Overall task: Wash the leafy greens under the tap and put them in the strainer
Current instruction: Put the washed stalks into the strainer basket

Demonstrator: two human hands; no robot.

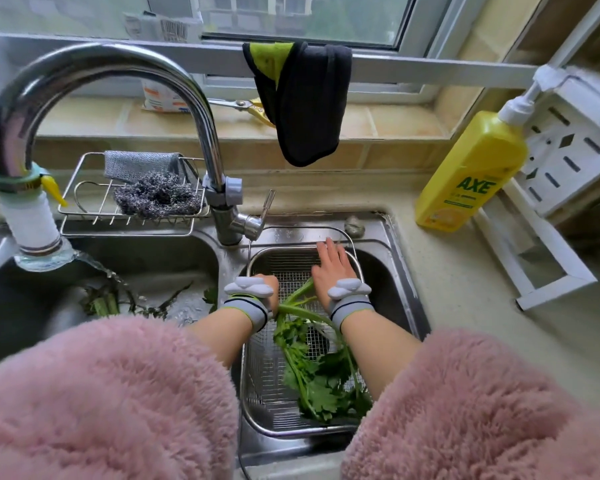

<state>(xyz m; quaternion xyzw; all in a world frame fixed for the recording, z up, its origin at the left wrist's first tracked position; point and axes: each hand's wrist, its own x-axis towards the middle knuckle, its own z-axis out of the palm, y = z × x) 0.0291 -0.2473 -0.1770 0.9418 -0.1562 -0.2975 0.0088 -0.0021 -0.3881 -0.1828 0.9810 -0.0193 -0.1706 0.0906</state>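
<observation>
A bunch of leafy greens [312,368] lies in the rectangular metal mesh strainer [267,386] set in the right sink basin. My left hand [272,292] is over the strainer's left side, mostly hidden behind its wrist device, and grips the pale green stems. My right hand [333,268] lies flat with straight fingers over the stems' far ends, near the strainer's far rim. More greens [104,299] lie in the left basin, where water runs onto them from the tap [32,216].
A wire rack [132,220] with a steel scrubber and grey cloth sits behind the left basin. A yellow soap bottle [471,174] stands on the counter at right beside a white rack [551,202]. A dark cloth [305,105] hangs from the window rail.
</observation>
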